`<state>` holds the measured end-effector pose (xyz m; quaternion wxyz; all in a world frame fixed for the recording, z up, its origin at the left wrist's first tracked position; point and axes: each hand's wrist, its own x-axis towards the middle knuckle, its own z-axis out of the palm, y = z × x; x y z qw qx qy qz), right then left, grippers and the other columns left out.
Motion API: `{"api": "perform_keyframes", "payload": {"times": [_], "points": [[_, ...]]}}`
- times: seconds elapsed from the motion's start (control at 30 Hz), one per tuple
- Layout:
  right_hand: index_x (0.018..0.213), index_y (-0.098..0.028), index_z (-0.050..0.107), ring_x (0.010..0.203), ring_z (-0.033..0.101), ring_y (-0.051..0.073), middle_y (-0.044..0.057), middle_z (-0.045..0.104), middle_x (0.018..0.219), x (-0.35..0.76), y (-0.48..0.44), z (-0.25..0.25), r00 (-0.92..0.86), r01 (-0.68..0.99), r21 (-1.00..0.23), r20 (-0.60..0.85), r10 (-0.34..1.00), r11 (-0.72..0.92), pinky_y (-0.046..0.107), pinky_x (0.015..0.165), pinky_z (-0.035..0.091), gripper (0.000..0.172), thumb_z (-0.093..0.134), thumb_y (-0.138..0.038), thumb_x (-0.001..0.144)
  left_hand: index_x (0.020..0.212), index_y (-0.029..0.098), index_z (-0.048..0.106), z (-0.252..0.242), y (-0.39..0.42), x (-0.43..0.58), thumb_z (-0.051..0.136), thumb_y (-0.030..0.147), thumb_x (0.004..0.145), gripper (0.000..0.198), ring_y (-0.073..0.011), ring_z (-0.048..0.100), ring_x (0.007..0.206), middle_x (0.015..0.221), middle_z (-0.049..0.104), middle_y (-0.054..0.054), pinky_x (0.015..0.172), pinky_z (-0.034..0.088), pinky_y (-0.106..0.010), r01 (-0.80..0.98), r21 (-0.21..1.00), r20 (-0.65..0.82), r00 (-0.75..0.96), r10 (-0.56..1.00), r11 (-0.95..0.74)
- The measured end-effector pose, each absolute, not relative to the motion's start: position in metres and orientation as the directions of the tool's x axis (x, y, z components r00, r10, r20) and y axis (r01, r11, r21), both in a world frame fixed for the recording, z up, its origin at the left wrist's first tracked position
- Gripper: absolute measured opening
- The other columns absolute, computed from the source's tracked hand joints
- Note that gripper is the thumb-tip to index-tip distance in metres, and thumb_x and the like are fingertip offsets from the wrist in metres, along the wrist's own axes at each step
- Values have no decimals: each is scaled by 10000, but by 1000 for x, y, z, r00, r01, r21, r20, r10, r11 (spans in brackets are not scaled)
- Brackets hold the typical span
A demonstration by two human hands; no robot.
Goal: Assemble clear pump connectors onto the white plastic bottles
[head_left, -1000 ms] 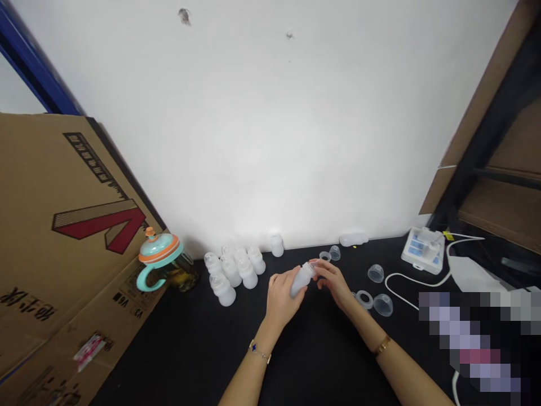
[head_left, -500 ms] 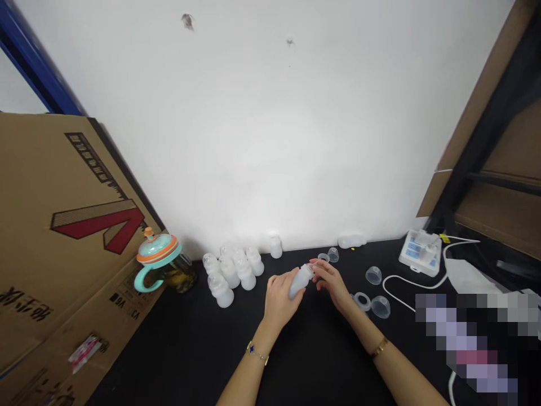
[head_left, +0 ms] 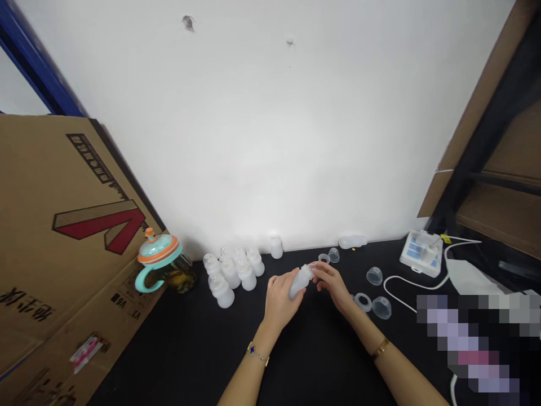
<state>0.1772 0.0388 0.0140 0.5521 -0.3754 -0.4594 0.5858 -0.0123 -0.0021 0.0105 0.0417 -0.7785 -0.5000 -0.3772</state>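
Observation:
A white baby bottle (head_left: 299, 282) lies tilted in my left hand (head_left: 280, 296), its neck pointing up and to the right. My left fingers wrap round the bottle's body. At the bottle's mouth, my right hand (head_left: 331, 282) pinches a small clear part that I cannot make out well, with thumb and index finger close together. To the left stand several white baby bottles (head_left: 229, 272) with clear tops, in a group. Right of my right hand lie a clear ring (head_left: 363, 302) and clear domed caps (head_left: 382, 308).
A glass teapot (head_left: 163, 262) with a teal handle stands left, by a cardboard box (head_left: 63, 225). One bottle (head_left: 276, 247) stands at the wall; another (head_left: 353, 242) lies there. A power strip (head_left: 421, 253) with a white cable (head_left: 416, 282) sits at the right on the black table (head_left: 186, 349).
Hardly anything differs. The right fingers have shifted very slightly at the bottle's mouth, and the whole view has drifted a little.

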Motion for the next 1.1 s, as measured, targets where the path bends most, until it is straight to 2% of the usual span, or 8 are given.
{"api": "perform_keyframes", "payload": {"times": [0.17, 0.27, 0.4, 0.73, 1.1], "points": [[1034, -223, 765, 661, 568, 146, 47, 697, 932, 177, 40, 12, -80, -327, -944, 60, 995, 30, 213, 440, 442, 442, 862, -462, 675, 1344, 236, 570, 11, -2, -12, 674, 248, 909, 448, -273, 704, 1091, 1257, 727, -83, 966, 499, -448, 802, 337, 613, 212, 761, -494], [1021, -212, 779, 658, 567, 141, 59, 704, 964, 179, 42, 11, -70, -309, -951, 56, 996, 32, 213, 440, 441, 433, 861, -462, 677, 1349, 245, 571, 11, -1, -13, 677, 249, 908, 453, -266, 704, 1086, 1262, 727, -72, 968, 499, -444, 805, 344, 605, 203, 769, -484], [955, -202, 795, 643, 560, 141, 58, 709, 908, 180, 44, 11, -52, -275, -961, 45, 998, 29, 220, 441, 433, 410, 873, -473, 658, 1348, 245, 580, 11, 0, -15, 673, 259, 909, 449, -265, 707, 1082, 1254, 731, -73, 961, 509, -437, 813, 338, 607, 197, 770, -474], [980, -189, 805, 635, 556, 151, 53, 694, 825, 177, 44, 8, -65, -231, -972, 66, 996, 50, 228, 436, 436, 450, 861, -508, 667, 1345, 238, 586, 12, 0, -16, 688, 259, 899, 457, -269, 710, 1075, 1245, 733, -72, 965, 508, -447, 810, 334, 607, 207, 768, -482], [957, -196, 797, 637, 553, 147, 51, 682, 845, 176, 44, 8, -70, -251, -967, 53, 996, 33, 217, 427, 433, 439, 860, -512, 660, 1338, 240, 596, 13, -1, -15, 680, 255, 900, 446, -260, 720, 1058, 1233, 741, -72, 954, 525, -434, 814, 307, 632, 213, 745, -493]]}}
